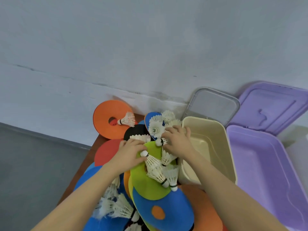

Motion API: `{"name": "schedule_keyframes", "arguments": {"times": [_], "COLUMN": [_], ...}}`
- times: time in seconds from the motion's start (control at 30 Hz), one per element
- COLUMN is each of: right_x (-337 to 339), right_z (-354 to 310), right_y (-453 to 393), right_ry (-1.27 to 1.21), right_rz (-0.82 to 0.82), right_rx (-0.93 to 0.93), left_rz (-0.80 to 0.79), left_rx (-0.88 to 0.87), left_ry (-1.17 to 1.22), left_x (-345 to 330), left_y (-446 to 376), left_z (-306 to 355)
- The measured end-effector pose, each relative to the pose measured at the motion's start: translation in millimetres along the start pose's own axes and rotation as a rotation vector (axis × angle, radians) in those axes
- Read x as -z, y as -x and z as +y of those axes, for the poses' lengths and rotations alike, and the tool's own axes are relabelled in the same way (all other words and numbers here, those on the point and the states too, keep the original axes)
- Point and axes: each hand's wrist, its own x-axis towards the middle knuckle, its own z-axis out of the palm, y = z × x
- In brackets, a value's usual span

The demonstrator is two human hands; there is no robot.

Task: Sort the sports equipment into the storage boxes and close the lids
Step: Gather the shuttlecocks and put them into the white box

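both hands are down in the pile at frame centre: the left hand [129, 153] grips a shuttlecock [150, 160] on the green disc [150, 185], the right hand [177, 140] clutches shuttlecocks [160, 141] just beside the open beige box [216, 130], with the purple box [260, 164] at right.

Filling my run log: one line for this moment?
left hand grips shuttlecock | right hand grips shuttlecock by cork | beige box open, empty | purple box open
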Motion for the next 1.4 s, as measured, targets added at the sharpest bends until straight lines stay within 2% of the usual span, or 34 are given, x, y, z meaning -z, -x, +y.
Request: {"name": "schedule_keyframes", "arguments": {"times": [0.27,0.37,0.57,0.77,0.87,1.07,1.2,1.3,1.4], "right_x": [23,36,58,82,95,108,113,115,106], "right_z": [-3,2,47,132,180,268,321,349,373], "right_y": [30,44,95,174,219,297,345,377,396], "right_ry": [-0.382,-0.455,-0.42,-0.277,-0.271,-0.211,-0.176,-0.251,-0.161], "right_rz": [0.442,0.554,0.618,0.732,0.754,0.738,0.661,0.67,0.594], "right_rx": [-0.043,-0.079,-0.091,-0.213,-0.28,-0.359,-0.464,-0.526,-0.552], "left_rz": [0.269,0.38,0.515,0.622,0.619,0.496,0.468,0.438,0.339], "left_rx": [-0.089,-0.114,-0.222,-0.349,-0.396,-0.407,-0.383,-0.381,-0.368], "left_ry": [0.214,0.211,0.113,0.112,0.202,0.469,0.571,0.541,0.45], "left_x": [15,24,32,11,-4,-54,-87,-111,-136], "left_y": [12,14,2,-32,-43,-64,-74,-82,-90], "left_z": [13,27,83,182,247,375,447,486,509]}}
